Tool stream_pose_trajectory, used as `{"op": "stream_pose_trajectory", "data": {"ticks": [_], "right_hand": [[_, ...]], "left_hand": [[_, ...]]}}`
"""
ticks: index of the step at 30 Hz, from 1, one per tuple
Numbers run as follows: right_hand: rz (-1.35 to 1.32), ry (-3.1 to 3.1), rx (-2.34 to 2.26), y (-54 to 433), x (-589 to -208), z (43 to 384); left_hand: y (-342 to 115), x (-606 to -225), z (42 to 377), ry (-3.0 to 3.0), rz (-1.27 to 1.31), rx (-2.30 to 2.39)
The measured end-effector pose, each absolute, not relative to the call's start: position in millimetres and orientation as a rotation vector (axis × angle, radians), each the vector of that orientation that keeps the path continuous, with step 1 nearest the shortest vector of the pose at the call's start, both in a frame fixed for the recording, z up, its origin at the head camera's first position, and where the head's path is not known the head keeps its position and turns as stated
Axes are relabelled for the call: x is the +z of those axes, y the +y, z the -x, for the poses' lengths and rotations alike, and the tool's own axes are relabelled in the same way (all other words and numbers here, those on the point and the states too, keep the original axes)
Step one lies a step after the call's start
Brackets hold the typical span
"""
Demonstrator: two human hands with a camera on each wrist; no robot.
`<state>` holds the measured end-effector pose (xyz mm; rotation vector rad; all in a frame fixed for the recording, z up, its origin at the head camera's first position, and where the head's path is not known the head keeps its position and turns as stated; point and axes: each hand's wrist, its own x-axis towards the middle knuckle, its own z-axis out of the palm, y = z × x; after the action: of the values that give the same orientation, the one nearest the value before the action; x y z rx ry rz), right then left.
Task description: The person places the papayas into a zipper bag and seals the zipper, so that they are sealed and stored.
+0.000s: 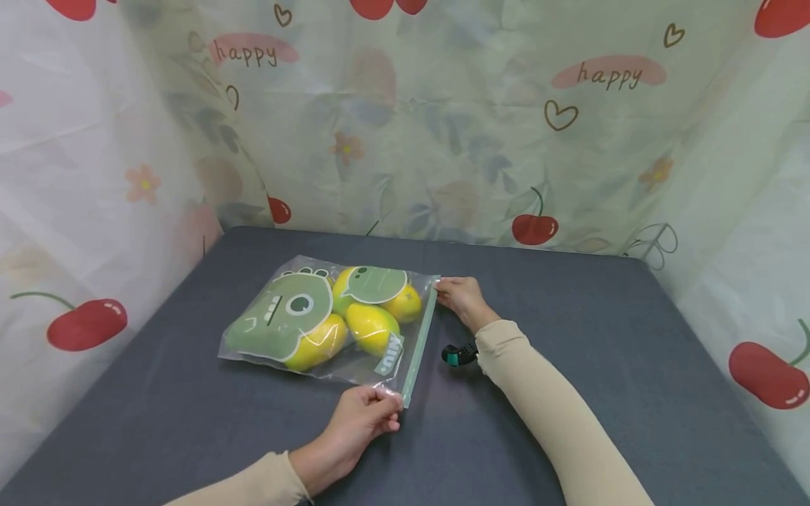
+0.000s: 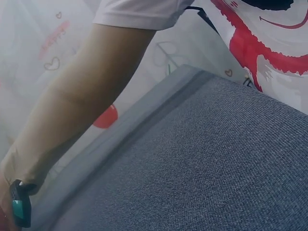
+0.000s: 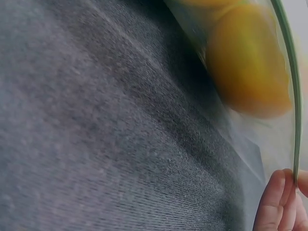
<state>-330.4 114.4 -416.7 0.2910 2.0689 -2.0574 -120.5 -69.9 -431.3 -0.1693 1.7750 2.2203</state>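
A clear zip bag with a green cartoon dinosaur print lies on the table in the head view. Several yellow-green mangoes are inside it, partly hidden by the print. Along the bag's right end runs a pale green zip strip. My left hand pinches the near end of this strip, between thumb and curled fingers. At the far end, my right hand pinches the other corner. The right wrist view shows its fingertips on the green strip, below a mango. The left wrist view does not show the left hand.
A dark grey cloth-covered table lies under everything. Printed curtains surround its back and sides. A black and teal device sits at the right wrist, just above the table.
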Motion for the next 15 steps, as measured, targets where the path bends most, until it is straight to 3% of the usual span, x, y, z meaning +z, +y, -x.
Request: {"op": "stream_pose_trajectory", "data": {"ticks": [15], "right_hand": [[-0.323,2.007,-2.117,114,-419,324]], "left_hand": [[-85,-427,115,1.602,0.002,1.993]]}}
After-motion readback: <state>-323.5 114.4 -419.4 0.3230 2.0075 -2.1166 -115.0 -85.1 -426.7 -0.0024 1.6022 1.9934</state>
